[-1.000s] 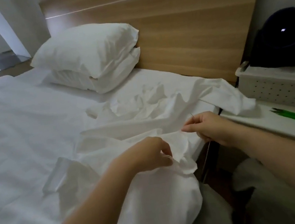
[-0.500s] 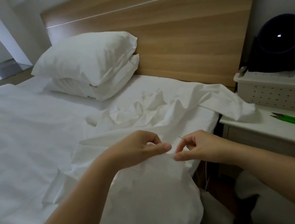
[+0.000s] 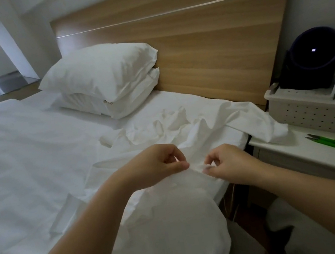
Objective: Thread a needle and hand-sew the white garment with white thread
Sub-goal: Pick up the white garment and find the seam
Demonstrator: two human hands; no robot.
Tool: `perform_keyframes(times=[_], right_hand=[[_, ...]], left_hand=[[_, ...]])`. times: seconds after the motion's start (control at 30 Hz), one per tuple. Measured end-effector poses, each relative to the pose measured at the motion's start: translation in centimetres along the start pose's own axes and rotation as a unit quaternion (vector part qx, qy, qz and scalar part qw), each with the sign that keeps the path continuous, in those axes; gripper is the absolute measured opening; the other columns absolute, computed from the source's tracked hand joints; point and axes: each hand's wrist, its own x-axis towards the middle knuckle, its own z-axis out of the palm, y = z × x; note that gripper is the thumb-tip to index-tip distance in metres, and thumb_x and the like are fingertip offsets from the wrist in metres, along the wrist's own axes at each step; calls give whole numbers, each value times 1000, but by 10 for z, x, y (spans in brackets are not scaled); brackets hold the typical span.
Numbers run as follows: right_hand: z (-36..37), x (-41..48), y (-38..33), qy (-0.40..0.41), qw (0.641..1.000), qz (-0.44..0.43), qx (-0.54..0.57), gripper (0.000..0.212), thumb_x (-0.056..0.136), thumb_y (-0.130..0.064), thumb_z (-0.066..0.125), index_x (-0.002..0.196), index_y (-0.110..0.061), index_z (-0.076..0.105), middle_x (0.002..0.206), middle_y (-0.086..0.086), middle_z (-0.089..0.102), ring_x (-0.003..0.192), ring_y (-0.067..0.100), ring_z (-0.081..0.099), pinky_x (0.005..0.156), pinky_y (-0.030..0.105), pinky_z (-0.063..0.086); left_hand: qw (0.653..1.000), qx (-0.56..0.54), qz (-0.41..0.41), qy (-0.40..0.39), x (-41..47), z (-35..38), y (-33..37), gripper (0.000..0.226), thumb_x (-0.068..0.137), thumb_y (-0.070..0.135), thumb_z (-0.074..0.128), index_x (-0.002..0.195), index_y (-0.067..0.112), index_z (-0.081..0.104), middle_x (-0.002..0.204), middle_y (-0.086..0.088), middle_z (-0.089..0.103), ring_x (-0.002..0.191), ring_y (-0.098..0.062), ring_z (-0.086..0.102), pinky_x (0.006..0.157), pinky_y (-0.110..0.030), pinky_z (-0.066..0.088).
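Observation:
The white garment [image 3: 170, 226] lies crumpled across the bed edge and over my lap. My left hand [image 3: 159, 165] pinches a raised fold of it between thumb and forefinger. Just to the right, my right hand [image 3: 230, 164] pinches the needle [image 3: 208, 167] against the same fold. Only a short grey sliver of the needle shows at the fingertips. The two hands are a few centimetres apart. A faint thread [image 3: 234, 200] hangs below my right wrist beside the mattress.
Two stacked white pillows [image 3: 105, 79] lean on the wooden headboard [image 3: 214, 41]. On the white nightstand [image 3: 296, 163] to the right lie green thread snips [image 3: 329, 143]. Behind them stand a perforated white basket [image 3: 315, 113] and a dark round device [image 3: 314, 58].
My right hand came left and down with the needle until it met the fold that my left hand holds. The upright needle tip is now hidden in the fabric. The view tilted upward.

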Motion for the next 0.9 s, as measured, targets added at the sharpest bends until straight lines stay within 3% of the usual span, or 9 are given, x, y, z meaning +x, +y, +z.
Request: perform_keyframes(times=[0.17,0.27,0.33,0.4,0.53,0.67,0.8,0.9], right_hand=[[-29,7,5,152,988,-32,-22,26,87,-17,65,113,-18,60,63,-13,43,57,2,41,55,13,34],[-44,12,3,194,980,-34,2,22,87,-16,66,106,-19,56,66,-8,50,59,6,48,58,18,40],[-54,16,0,199,979,-37,14,9,87,-15,65,96,-16,61,64,-4,52,56,8,47,51,12,35],[-63,19,-5,182,982,-41,43,1,89,-15,63,89,-16,64,59,-4,49,53,8,41,46,12,33],[-75,20,-15,117,973,7,200,9,92,-13,60,85,-16,65,57,-8,52,43,1,41,43,9,32],[-84,18,-22,14,932,49,359,11,92,-8,59,83,-11,64,60,2,38,42,7,28,40,16,29],[-96,12,-29,-65,925,39,373,14,90,-6,61,77,-11,61,55,-3,38,41,5,30,40,16,29],[-107,7,-36,-140,941,21,308,9,87,-11,65,87,-3,64,55,-3,38,45,7,30,44,17,29]], left_hand=[[997,78,-5,-27,-2,-11,8,4,87,30,66,91,32,68,82,14,65,71,-2,58,71,-20,48],[996,83,2,-33,-1,-20,17,9,81,34,74,84,31,66,70,19,61,61,0,54,59,-14,42],[997,72,8,-36,-1,-26,24,19,78,39,76,75,29,61,56,21,51,52,1,45,54,-15,36],[998,53,19,-42,0,-33,30,28,77,46,75,68,27,56,54,19,45,53,-3,40,56,-20,32],[997,-25,41,-60,-3,-42,40,40,77,58,64,66,23,47,60,11,38,55,-7,32,52,-21,26],[984,-153,43,-76,-2,-48,41,31,93,28,63,65,23,50,62,11,45,56,-4,40,52,-15,32],[977,-205,55,-28,0,-58,43,22,86,24,64,69,21,51,65,8,48,60,-8,42,55,-18,33],[976,-189,84,61,0,-65,51,20,88,29,67,76,18,55,71,3,53,69,-16,46,65,-27,35]])
